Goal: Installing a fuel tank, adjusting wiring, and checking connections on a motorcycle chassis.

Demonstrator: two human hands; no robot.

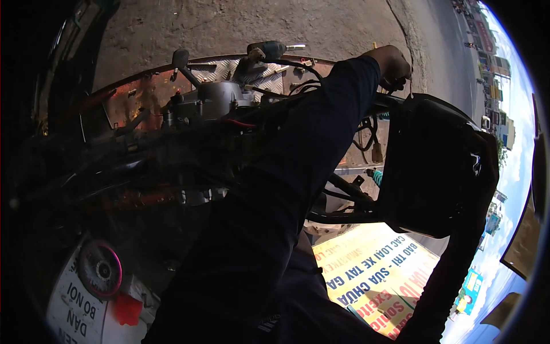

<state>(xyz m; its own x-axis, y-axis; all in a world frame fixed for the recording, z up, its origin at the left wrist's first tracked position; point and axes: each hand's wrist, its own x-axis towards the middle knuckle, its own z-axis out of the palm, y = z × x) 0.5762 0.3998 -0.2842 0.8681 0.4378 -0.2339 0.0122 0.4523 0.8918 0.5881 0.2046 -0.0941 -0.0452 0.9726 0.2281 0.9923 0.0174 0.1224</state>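
Observation:
A stripped motorcycle lies across the view, with a grey engine cover (219, 98) and dark frame tubes (349, 188). At its right end is a large black box-shaped part (438, 166), probably plastic. My left arm, in a dark sleeve, reaches over the frame. Beside the top edge of the black part, my left hand (392, 67) is closed, its fingers curled down; a thin pale piece shows by the fingertips, and what they grip is unclear. My right arm (450, 275) rises along the right side to the black part's lower right corner. Deep shadow hides that hand.
A cordless power driver (267, 50) with a silver socket lies on the worn red lift platform (137, 86) beyond the engine. Loose cables (372, 135) hang by the frame. Below are a printed yellow banner (372, 275) and a pink-rimmed wheel (100, 269). A road runs at the right.

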